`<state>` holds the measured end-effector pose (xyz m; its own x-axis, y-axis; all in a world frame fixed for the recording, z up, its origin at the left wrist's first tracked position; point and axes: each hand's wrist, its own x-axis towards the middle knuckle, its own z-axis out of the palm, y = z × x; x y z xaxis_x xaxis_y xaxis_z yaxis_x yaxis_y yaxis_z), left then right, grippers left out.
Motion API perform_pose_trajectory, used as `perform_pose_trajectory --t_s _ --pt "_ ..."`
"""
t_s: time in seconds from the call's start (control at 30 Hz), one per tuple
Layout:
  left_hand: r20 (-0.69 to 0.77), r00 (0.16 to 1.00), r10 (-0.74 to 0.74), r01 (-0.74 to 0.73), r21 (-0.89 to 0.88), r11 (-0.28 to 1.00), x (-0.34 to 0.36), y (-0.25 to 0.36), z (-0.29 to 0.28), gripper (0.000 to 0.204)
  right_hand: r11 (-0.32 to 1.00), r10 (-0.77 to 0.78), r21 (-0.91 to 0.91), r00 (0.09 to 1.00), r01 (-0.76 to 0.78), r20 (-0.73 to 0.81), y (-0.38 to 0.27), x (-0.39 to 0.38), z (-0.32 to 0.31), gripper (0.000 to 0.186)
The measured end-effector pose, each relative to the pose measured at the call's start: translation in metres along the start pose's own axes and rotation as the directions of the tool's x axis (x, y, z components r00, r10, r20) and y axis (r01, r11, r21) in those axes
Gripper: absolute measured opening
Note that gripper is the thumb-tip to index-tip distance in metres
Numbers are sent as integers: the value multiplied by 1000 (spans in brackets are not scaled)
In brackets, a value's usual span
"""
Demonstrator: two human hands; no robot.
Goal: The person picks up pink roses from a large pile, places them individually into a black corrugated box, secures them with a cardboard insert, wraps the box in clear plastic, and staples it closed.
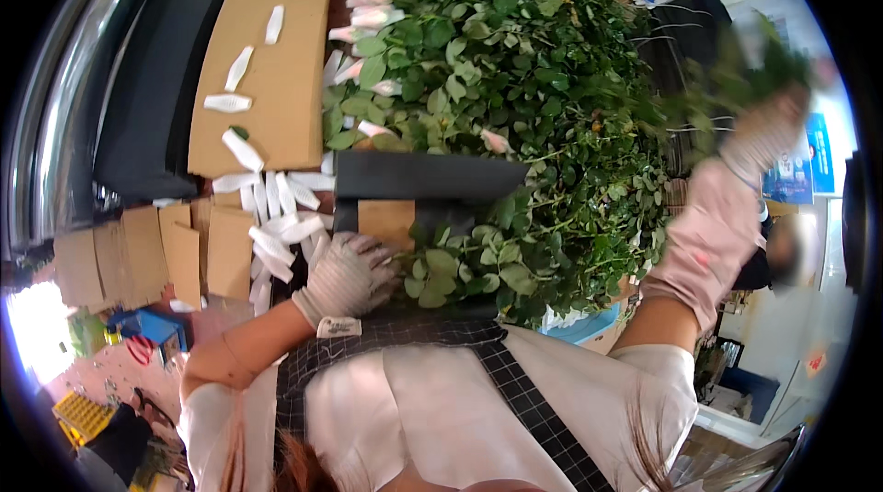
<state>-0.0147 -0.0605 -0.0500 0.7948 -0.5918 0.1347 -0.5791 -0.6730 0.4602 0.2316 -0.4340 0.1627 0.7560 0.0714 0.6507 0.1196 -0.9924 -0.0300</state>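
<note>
Up at the far right, the gloved right hand (765,129) is gripping blurred leafy stems (777,67), fingers curling around them. The gloved left hand (348,279) is resting near a black stand (428,177), fingers slightly spread. Leafy roses (515,60) are lying heaped beyond. A white tag (338,327) is showing illegibly small print.

The right hand (765,133) holds blurred greenery (780,71), left hand (349,275) beside leaves (441,268).

At your left, bright light (39,331) is glaring beside a reddish floor (103,371). At your right, a pale wall (798,317) is bearing a small red paper (816,362); a blue poster (818,152) is hanging higher up.
</note>
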Motion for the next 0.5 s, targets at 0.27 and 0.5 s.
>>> perform_pose_trajectory --t_s 0.27,0.5 --pt "44 999 -18 16 47 999 1 2 -7 29 760 -536 540 820 362 203 -122 -110 -50 32" --pt "-60 998 -37 39 29 999 -5 4 1 30 712 -689 615 509 340 516 -175 -242 66 48"
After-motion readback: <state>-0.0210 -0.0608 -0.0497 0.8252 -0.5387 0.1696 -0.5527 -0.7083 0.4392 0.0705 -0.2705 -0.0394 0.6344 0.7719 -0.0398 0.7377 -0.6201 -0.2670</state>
